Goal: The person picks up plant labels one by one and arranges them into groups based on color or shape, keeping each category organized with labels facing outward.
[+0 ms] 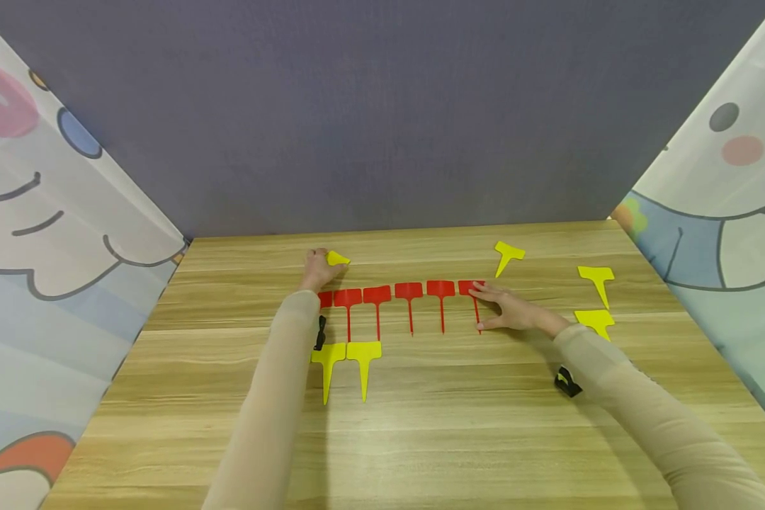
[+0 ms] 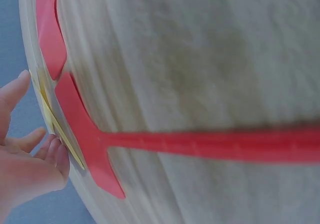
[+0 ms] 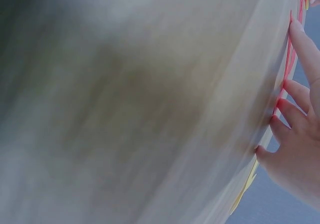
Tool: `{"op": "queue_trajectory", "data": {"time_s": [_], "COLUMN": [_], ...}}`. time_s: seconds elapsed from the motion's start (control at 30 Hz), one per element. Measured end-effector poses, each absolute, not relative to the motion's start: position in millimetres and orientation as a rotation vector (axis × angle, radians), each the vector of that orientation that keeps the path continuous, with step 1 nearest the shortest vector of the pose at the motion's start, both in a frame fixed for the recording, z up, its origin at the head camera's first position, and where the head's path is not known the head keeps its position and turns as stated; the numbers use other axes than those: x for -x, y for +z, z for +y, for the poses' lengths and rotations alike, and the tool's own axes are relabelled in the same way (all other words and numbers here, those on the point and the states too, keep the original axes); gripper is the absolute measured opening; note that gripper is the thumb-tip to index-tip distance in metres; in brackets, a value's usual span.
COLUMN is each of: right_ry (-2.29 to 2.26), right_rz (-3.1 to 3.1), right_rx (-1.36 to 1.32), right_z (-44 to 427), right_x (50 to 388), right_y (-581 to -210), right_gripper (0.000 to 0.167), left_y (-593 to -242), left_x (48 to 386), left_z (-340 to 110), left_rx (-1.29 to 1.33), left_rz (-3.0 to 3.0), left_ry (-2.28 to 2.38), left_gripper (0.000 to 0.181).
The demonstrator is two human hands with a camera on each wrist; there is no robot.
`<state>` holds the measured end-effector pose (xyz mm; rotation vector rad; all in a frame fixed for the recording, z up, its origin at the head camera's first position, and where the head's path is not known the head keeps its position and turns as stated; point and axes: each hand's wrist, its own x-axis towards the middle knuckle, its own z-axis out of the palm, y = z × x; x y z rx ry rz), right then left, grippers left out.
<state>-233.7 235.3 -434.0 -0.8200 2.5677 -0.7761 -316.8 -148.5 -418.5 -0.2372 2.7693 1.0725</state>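
Note:
At the far left of the table my left hand [image 1: 319,269] reaches past a row of red T-shaped plant labels [image 1: 409,290]. Its fingers touch a yellow T-shaped plant label [image 1: 338,258], mostly hidden by the hand. In the left wrist view, the thumb and fingers of the left hand [image 2: 35,169] are spread apart beside that yellow label [image 2: 67,146]. My right hand [image 1: 513,312] lies with fingers spread over the rightmost red label [image 1: 465,287]. The right wrist view shows fingertips of the right hand [image 3: 292,134] touching red plastic.
Two yellow labels [image 1: 364,351] lie below the row's left end. Another yellow label [image 1: 508,251] lies at the back right, with two more [image 1: 596,275] near the right edge. Black straps [image 1: 567,382] show beside the wrists. A grey panel [image 1: 382,127] borders the table's back.

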Motion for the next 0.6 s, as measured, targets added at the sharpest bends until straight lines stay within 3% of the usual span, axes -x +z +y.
{"op": "queue_trajectory", "data": {"time_s": [0.53,0.6], "right_ry": [-0.774,-0.775], "right_rz": [2.562,2.564], "right_rx": [0.800,0.802], "right_z": [234,235], "right_x": [234,234], "right_y": [-433,-434], "right_gripper": [0.078,0.078], "left_y": [-427,-443], "left_x": [328,339], "left_z": [-146,-152], "left_rx": [0.323,0.328], "left_rz": [2.853,2.892], "left_ry": [0.908,0.974], "left_gripper": [0.066,0.068]}}
